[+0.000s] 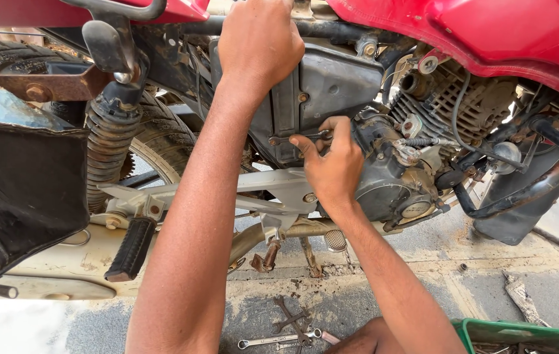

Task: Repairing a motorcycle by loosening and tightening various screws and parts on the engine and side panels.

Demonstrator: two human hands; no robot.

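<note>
— Where do we have our hands on this red motorcycle (489, 33)?

— Our left hand (259, 46) is up high, fingers curled over the dark tube of the frame just under the seat edge, gripping it as a brace. Our right hand (333, 164) is lower, its fingers pinched around a slim dark steel spanner (296, 138) that lies roughly level against the black plastic side cover (328, 85).

— And the spanner relative to the hands?

— Its right end sits inside our right fingers; its left end pokes out toward the lower left corner of the cover, well below our left hand. We cannot tell whether that end sits on a bolt head.

— How do we judge it handles?

— Stiff, light, thin, probably greasy, so likely to slip. We judge the best hold is at the far end of the shank, where we grip it now.

— Anything else nearby?

— The grey engine casing (391, 190) is just beside our right hand, the rusty coil-spring shock absorber (105, 147) is toward the rear wheel, and loose spanners (286, 328) lie on the concrete ground near a green plastic crate (522, 331).
</note>
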